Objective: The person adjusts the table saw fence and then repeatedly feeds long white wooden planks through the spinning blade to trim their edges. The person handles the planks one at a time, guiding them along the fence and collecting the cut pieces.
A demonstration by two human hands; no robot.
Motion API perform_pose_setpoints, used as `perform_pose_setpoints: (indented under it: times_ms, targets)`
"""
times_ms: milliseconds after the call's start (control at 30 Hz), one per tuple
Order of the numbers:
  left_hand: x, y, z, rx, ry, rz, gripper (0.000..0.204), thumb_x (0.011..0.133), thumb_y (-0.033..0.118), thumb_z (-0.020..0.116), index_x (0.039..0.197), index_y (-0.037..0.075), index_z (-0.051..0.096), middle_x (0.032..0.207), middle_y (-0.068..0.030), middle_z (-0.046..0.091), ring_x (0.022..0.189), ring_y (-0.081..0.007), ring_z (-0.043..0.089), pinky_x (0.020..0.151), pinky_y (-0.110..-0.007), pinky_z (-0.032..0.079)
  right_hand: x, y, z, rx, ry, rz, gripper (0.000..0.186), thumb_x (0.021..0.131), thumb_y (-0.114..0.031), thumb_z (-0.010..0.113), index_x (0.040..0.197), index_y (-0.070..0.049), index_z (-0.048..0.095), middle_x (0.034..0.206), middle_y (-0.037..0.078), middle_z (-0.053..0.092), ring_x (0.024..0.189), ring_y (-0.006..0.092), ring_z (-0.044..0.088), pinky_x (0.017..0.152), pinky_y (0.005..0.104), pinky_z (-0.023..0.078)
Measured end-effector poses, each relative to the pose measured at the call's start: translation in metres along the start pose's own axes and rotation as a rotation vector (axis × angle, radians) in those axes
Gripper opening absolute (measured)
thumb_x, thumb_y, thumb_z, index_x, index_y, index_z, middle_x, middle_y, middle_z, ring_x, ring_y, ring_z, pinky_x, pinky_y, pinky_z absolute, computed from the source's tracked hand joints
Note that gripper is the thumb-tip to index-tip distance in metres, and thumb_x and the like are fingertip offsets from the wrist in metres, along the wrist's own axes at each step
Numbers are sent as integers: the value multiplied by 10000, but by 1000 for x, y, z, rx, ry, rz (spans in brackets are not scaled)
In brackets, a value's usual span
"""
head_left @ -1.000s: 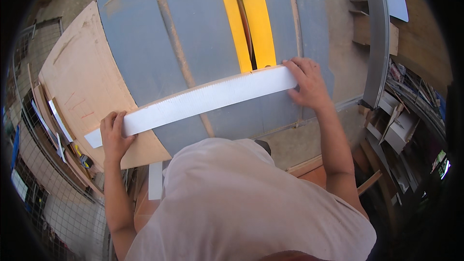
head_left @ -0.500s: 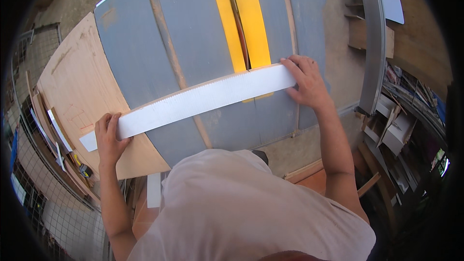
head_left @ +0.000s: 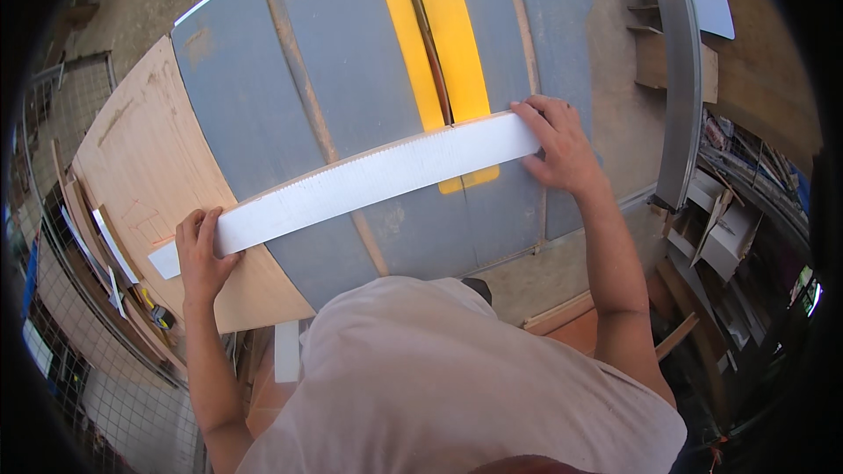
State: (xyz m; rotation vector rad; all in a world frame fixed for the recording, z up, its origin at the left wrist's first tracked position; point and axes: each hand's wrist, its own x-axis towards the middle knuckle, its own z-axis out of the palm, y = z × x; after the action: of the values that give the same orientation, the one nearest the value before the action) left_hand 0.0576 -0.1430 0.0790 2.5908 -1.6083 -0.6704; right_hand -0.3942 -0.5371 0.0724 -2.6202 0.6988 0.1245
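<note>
A long white board [head_left: 369,180] with a row of fine cuts along its far edge lies across the grey saw table [head_left: 351,79]. Gripping its left end is my left hand [head_left: 204,256], fingers over the far edge and thumb on the near side. At the other end my right hand [head_left: 562,145] is closed on the board the same way, covering that tip. The board crosses the yellow saw insert [head_left: 461,61], meeting the near part of its dark slot. Whether a blade stands in the slot under the board I cannot make out.
A plywood panel [head_left: 145,149] extends the table on the left. Beyond it lie a yellow-and-black tape measure [head_left: 158,312] and several wood strips. On the right stands a grey metal rail [head_left: 676,88], with offcuts [head_left: 729,228] heaped beside it.
The board has slid slightly away from me over the insert, so more of the insert's near end shows. Both hands keep their grip. The whole view has shifted a little.
</note>
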Motion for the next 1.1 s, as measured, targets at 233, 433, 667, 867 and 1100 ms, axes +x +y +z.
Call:
perform_pose_setpoints:
  times_ms: [233, 433, 667, 867, 1100]
  targets:
    - [5, 2, -4, -2, -10, -19, 898, 556, 67, 929, 1392, 115, 605, 1346, -155, 540, 1263, -371, 513, 1091, -473, 456, 7, 1, -4, 1, 16, -7, 770, 722, -89, 823, 1442, -95, 549, 1367, 146, 561, 1264, 348, 537, 1055, 451, 408]
    - [13, 3, -9, -12, 4, -8, 881, 565, 68, 924, 1386, 115, 609, 1347, -149, 542, 1261, -366, 515, 1091, -468, 456, 14, 4, -5, -16, 11, -3, 778, 712, -104, 850, 1432, -100, 554, 1366, 142, 562, 1271, 356, 539, 1067, 456, 408]
    - [24, 2, -14, 9, 7, -6, 863, 570, 69, 905, 1379, 99, 608, 1338, -156, 547, 1254, -375, 522, 1084, -469, 459, 22, 8, -6, -8, 22, -6, 755, 712, -106, 856, 1408, -99, 564, 1364, 144, 567, 1283, 353, 538, 1086, 467, 409]
    - [32, 2, -18, 6, -3, -15, 816, 584, 66, 859, 1361, 66, 611, 1314, -169, 551, 1242, -385, 526, 1069, -471, 460, 30, 11, -7, -17, 26, -2, 725, 719, -108, 856, 1387, -106, 575, 1360, 145, 572, 1282, 353, 537, 1090, 460, 416]
    - [39, 1, -22, 7, -13, -29, 863, 565, 67, 907, 1376, 97, 614, 1329, -150, 548, 1237, -365, 528, 1070, -461, 467, 38, 9, -11, -29, 15, 18, 701, 732, -106, 849, 1378, -112, 578, 1359, 143, 569, 1269, 345, 539, 1091, 450, 426]
